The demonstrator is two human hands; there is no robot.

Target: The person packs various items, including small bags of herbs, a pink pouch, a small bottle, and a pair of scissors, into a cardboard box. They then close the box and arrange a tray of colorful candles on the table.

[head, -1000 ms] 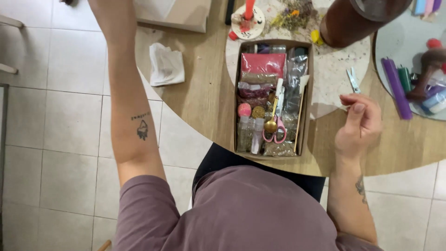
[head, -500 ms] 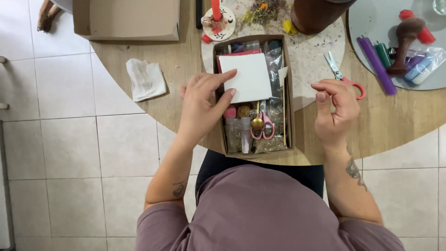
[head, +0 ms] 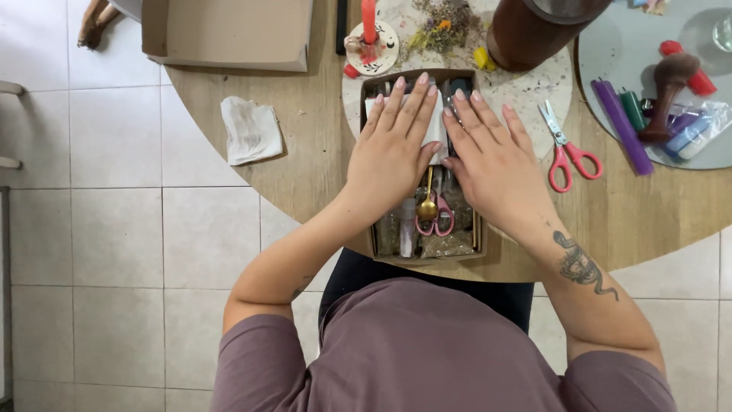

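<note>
Our fingers [head: 412, 99] lay flat and spread, gripping nothing: the left hand [head: 393, 149] pressed palm-down on a white card [head: 436, 131], and the right hand [head: 492, 156] rested just beside it, its fingertips on the card's right edge. The card sat over the far half of an open cardboard box [head: 370, 244] packed full, at the near rim of the round tabletop [head: 320, 145].

The card looked light, thin and easy to crease, so we judged it best taken by its edges, with a gentle pinch. The box seemed light but flimsy; we would grasp it by both long walls, since small vials [head: 408, 233], a gold spoon [head: 428, 206] and pink scissors [head: 436, 221] lay loose in its near half and could shift or spill.

Beyond the box stood a red candle [head: 369, 19] on a small dish, dried flowers [head: 442, 19] and a brown jar [head: 530, 30]. Red-handled scissors [head: 564, 149] lay to the right, a crumpled tissue [head: 250, 130] to the left, and a larger carton [head: 229, 34] at the far left.
</note>
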